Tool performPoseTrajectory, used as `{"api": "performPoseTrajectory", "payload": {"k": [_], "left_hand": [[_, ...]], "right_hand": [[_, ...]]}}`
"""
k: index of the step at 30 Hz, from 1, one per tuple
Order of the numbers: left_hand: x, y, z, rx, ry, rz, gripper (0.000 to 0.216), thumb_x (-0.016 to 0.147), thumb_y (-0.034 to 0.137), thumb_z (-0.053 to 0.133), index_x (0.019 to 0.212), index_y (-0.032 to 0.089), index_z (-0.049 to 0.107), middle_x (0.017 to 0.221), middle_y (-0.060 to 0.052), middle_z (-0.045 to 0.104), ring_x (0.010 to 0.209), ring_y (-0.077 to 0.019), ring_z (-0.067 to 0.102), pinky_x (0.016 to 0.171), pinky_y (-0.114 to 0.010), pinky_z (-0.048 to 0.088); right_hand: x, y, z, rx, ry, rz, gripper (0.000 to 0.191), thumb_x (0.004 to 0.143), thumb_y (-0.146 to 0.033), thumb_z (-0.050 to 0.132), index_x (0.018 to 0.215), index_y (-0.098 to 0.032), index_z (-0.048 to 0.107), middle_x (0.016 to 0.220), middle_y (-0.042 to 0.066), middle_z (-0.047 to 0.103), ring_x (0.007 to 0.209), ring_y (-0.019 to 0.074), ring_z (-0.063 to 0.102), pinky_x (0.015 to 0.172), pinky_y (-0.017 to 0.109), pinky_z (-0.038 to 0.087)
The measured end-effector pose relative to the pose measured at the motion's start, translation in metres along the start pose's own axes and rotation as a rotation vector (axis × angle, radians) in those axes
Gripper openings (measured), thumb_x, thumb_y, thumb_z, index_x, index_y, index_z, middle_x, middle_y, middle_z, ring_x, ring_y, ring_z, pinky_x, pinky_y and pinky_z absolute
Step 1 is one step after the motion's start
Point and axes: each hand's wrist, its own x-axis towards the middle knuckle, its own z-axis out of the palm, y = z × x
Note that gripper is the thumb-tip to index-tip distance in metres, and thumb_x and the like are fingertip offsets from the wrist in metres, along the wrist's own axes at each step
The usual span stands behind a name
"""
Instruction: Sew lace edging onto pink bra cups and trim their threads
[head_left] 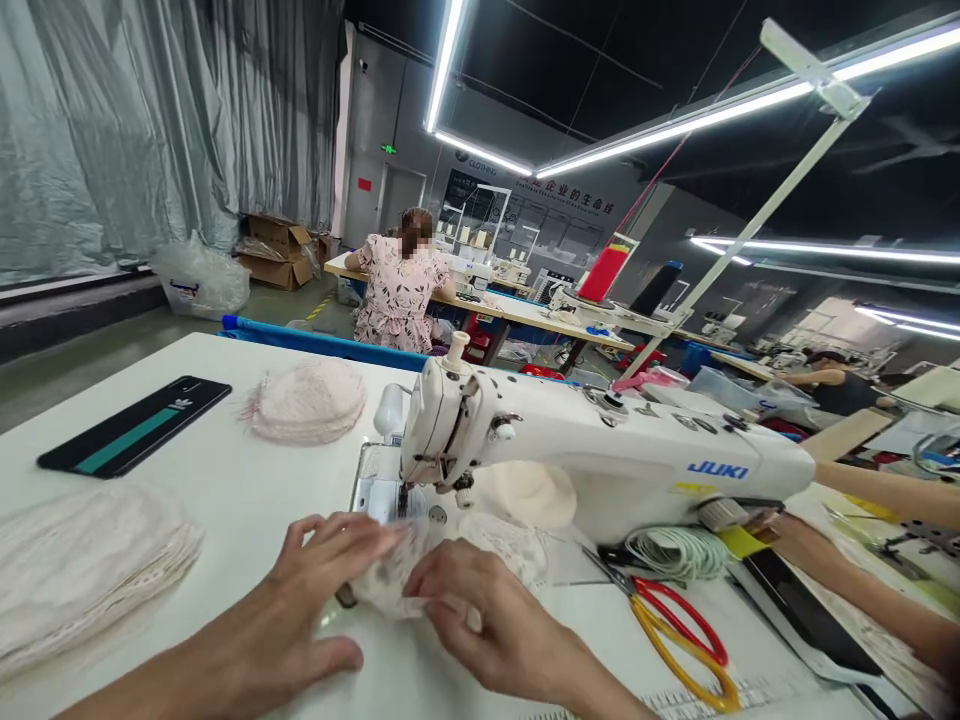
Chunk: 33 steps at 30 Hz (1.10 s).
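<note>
While right grip (480, 610) pinches fabric (384, 590), left grip (304, 590) lies spread | fabric points toward machine (600, 440) | long axis unclear

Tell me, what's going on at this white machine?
Someone is handling pale lacy fabric at a sewing machine. The left hand lies spread against it, near the needle area; the right hand seems to pinch its near edge. Blur hides whether it's under the needle. A large fabric stack and a smaller stack lie to the left, scissors to the right.
</note>
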Motion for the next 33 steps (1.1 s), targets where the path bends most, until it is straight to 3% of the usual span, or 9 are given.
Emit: {"api": "performPoseTrajectory", "payload": {"k": [4,8,11,14,18,22,26,29,33], "left_hand": [[-0.024,0.025,-0.006,-0.688,-0.218,-0.478,0.042,0.059,0.046,0.077,0.090,0.018,0.071,0.083,-0.003,0.068,0.081,-0.0239,0.058,0.072,-0.030,0.044],[-0.036,0.048,-0.012,-1.066,-0.243,-0.563,0.040,0.056,0.050,0.081,0.065,0.013,0.068,0.059,0.001,0.059,0.059,-0.0130,0.049,0.057,-0.021,0.037],[-0.049,0.060,-0.018,-1.099,-0.204,-0.563,0.039,0.058,0.049,0.080,0.062,0.014,0.065,0.060,0.001,0.057,0.059,-0.0121,0.047,0.056,-0.020,0.035],[-0.065,0.069,-0.017,-0.904,-0.226,-0.503,0.037,0.058,0.049,0.078,0.066,0.015,0.066,0.060,0.003,0.054,0.057,-0.0117,0.043,0.053,-0.020,0.032],[-0.083,0.092,-0.014,-0.476,-0.304,-0.441,0.023,0.064,0.040,0.072,0.069,0.018,0.069,0.062,0.003,0.053,0.063,-0.0142,0.044,0.058,-0.020,0.032],[-0.099,0.111,-0.016,-0.307,-0.359,-0.453,0.025,0.072,0.040,0.066,0.063,0.017,0.065,0.059,0.004,0.046,0.058,-0.0120,0.038,0.055,-0.021,0.027],[-0.123,0.100,-0.007,-0.600,-0.375,-0.568,0.038,0.066,0.053,0.070,0.062,0.015,0.065,0.055,0.004,0.043,0.053,-0.0100,0.033,0.050,-0.021,0.023],[-0.140,0.088,0.008,-0.853,-0.388,-0.615,0.041,0.063,0.055,0.074,0.061,0.014,0.066,0.053,0.004,0.046,0.051,-0.0089,0.034,0.048,-0.020,0.022],[-0.149,0.089,0.025,-1.021,-0.392,-0.719,0.043,0.060,0.053,0.078,0.062,0.013,0.064,0.052,0.003,0.052,0.050,-0.0077,0.037,0.048,-0.019,0.023]], "right_hand": [[-0.017,-0.028,-0.013,0.511,-0.066,0.219,0.026,0.089,-0.036,0.049,0.085,-0.012,0.060,0.085,0.008,0.064,0.075,0.0144,0.059,0.067,0.025,0.045],[-0.033,-0.022,-0.015,0.495,-0.206,0.288,0.039,0.085,-0.050,0.052,0.091,-0.012,0.062,0.078,0.004,0.061,0.067,0.0117,0.054,0.063,0.023,0.043],[-0.045,-0.017,-0.013,0.343,-0.176,0.327,0.046,0.087,-0.055,0.047,0.092,-0.012,0.062,0.078,0.005,0.061,0.068,0.0133,0.055,0.062,0.024,0.043],[-0.054,-0.033,-0.006,0.317,-0.089,0.354,0.048,0.086,-0.058,0.047,0.099,-0.014,0.060,0.087,0.007,0.064,0.076,0.0161,0.059,0.068,0.027,0.046],[-0.058,-0.073,0.018,0.299,-0.072,0.052,0.075,0.060,-0.056,0.076,0.121,-0.020,0.053,0.119,0.010,0.057,0.109,0.0215,0.051,0.093,0.032,0.038],[-0.063,-0.092,0.041,0.360,-0.129,0.022,0.040,0.067,-0.052,0.073,0.083,-0.016,0.066,0.073,0.000,0.063,0.074,0.0137,0.057,0.086,0.029,0.040],[-0.082,-0.091,0.049,0.695,-0.300,0.184,0.037,0.070,-0.047,0.072,0.077,-0.012,0.067,0.066,-0.002,0.060,0.059,0.0076,0.053,0.062,0.018,0.043],[-0.097,-0.092,0.053,0.880,-0.468,0.243,0.037,0.068,-0.045,0.073,0.080,-0.011,0.067,0.073,-0.001,0.062,0.063,0.0069,0.056,0.063,0.015,0.044],[-0.110,-0.091,0.056,1.028,-0.550,0.364,0.040,0.064,-0.046,0.076,0.078,-0.010,0.066,0.076,0.000,0.063,0.067,0.0079,0.059,0.072,0.016,0.048]]}}
